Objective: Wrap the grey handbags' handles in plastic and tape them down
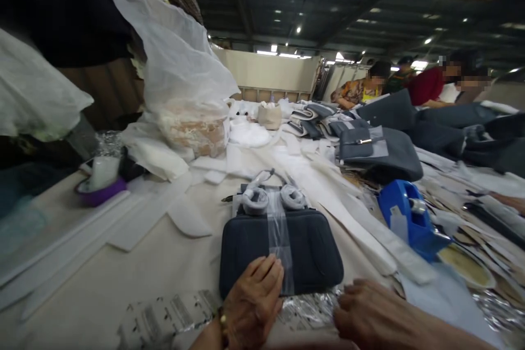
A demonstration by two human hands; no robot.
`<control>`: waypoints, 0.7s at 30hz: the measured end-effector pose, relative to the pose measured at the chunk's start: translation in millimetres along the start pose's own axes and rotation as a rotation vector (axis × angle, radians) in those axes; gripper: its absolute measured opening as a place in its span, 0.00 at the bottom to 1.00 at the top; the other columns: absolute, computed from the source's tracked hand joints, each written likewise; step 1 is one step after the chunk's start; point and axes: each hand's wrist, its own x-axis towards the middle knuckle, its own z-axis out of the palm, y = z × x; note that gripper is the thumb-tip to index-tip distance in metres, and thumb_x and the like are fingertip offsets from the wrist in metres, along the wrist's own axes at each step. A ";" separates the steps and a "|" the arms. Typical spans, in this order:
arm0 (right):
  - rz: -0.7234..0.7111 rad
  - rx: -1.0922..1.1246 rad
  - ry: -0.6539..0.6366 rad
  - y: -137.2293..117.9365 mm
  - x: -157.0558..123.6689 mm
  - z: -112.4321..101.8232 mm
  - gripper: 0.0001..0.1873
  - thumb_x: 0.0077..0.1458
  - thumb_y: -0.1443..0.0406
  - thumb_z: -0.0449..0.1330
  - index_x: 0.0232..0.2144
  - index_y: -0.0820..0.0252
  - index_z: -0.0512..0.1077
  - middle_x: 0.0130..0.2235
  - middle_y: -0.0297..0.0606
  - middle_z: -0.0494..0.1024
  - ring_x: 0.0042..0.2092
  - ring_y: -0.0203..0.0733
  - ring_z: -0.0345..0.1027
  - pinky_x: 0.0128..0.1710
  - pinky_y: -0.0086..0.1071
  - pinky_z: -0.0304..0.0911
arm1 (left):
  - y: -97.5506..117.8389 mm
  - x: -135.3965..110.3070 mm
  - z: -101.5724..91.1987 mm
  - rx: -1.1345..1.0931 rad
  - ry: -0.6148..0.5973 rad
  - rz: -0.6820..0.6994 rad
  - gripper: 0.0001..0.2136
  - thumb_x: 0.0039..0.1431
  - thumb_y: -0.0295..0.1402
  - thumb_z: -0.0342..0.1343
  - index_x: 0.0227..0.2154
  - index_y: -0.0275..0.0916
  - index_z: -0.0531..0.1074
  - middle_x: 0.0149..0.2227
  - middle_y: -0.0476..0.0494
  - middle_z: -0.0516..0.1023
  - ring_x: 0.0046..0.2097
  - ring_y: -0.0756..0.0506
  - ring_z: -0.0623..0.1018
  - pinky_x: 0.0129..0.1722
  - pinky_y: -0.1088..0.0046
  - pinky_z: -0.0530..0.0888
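A dark blue-black bag (246,240) lies flat on the table in front of me, with a strip of clear plastic (279,229) running across its middle. Wrapped handle loops (255,200) stick out past its far edge. My left hand (256,298) is at the bag's near edge, its bent fingers together on top beside the strip and its thumb low in front. To the right of the bag's near corner, my right hand (365,309) is curled closed; whatever its fingers hold is hidden. A printed clear plastic sleeve (172,314) lies under both hands, along the near side.
A blue tape dispenser (410,219) stands at right, near a tape roll (467,265). Purple tape (100,192) sits left. White foam strips (102,240), a plastic-wrapped bundle (197,126) and another dark bag (381,153) surround the work. A person (69,5) stands left; others work far right.
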 end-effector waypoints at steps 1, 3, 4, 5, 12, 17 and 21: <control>-0.040 -0.038 -0.037 -0.4 19.2 -4.3 0.10 0.48 0.76 0.54 0.27 0.57 0.70 0.27 0.35 0.76 0.28 0.39 0.70 0.28 0.32 0.56 | 0.9 -1.6 1.8 -0.006 -0.009 -0.007 0.17 0.60 0.34 0.50 0.49 0.30 0.68 0.50 0.40 0.75 0.53 0.43 0.71 0.52 0.67 0.68; -0.098 -0.109 -0.104 4.7 54.8 -8.4 0.07 0.50 0.74 0.56 0.27 0.59 0.70 0.26 0.35 0.76 0.28 0.40 0.69 0.29 0.34 0.53 | 2.3 -4.0 6.3 -0.027 0.022 -0.030 0.17 0.60 0.34 0.50 0.49 0.30 0.68 0.50 0.41 0.75 0.53 0.43 0.71 0.53 0.67 0.67; -0.116 -0.141 -0.129 8.9 70.2 -9.2 0.06 0.51 0.73 0.55 0.28 0.60 0.70 0.27 0.36 0.76 0.29 0.41 0.69 0.29 0.34 0.52 | 2.9 -4.8 8.8 -0.039 0.048 -0.044 0.16 0.60 0.34 0.49 0.48 0.31 0.68 0.49 0.42 0.75 0.53 0.44 0.71 0.53 0.68 0.66; -0.119 -0.170 -0.145 13.5 83.8 -9.7 0.06 0.51 0.73 0.55 0.29 0.61 0.71 0.27 0.38 0.76 0.30 0.41 0.69 0.29 0.35 0.52 | 3.3 -5.4 11.5 -0.049 0.069 -0.060 0.15 0.61 0.34 0.49 0.47 0.31 0.69 0.48 0.43 0.76 0.53 0.44 0.71 0.53 0.68 0.66; -0.142 -0.258 -0.179 31.8 132.4 -11.6 0.08 0.54 0.73 0.53 0.30 0.63 0.72 0.28 0.41 0.76 0.31 0.43 0.70 0.28 0.35 0.50 | 0.2 -9.6 25.7 0.015 0.084 -0.030 0.15 0.62 0.35 0.48 0.48 0.33 0.69 0.48 0.44 0.75 0.55 0.45 0.68 0.55 0.68 0.62; -0.171 -0.263 -0.201 30.8 141.9 -8.0 0.09 0.55 0.73 0.53 0.29 0.62 0.72 0.28 0.41 0.77 0.30 0.44 0.71 0.28 0.35 0.53 | -2.5 -9.7 25.8 0.030 0.147 -0.004 0.15 0.61 0.34 0.49 0.46 0.31 0.70 0.48 0.43 0.74 0.55 0.42 0.67 0.56 0.67 0.60; -0.058 -0.206 -0.307 27.6 153.7 -13.9 0.10 0.55 0.74 0.53 0.29 0.64 0.75 0.28 0.43 0.79 0.32 0.44 0.73 0.26 0.32 0.55 | -2.0 -9.8 25.5 0.007 0.137 -0.004 0.15 0.61 0.35 0.49 0.46 0.31 0.70 0.48 0.43 0.74 0.55 0.42 0.67 0.57 0.66 0.59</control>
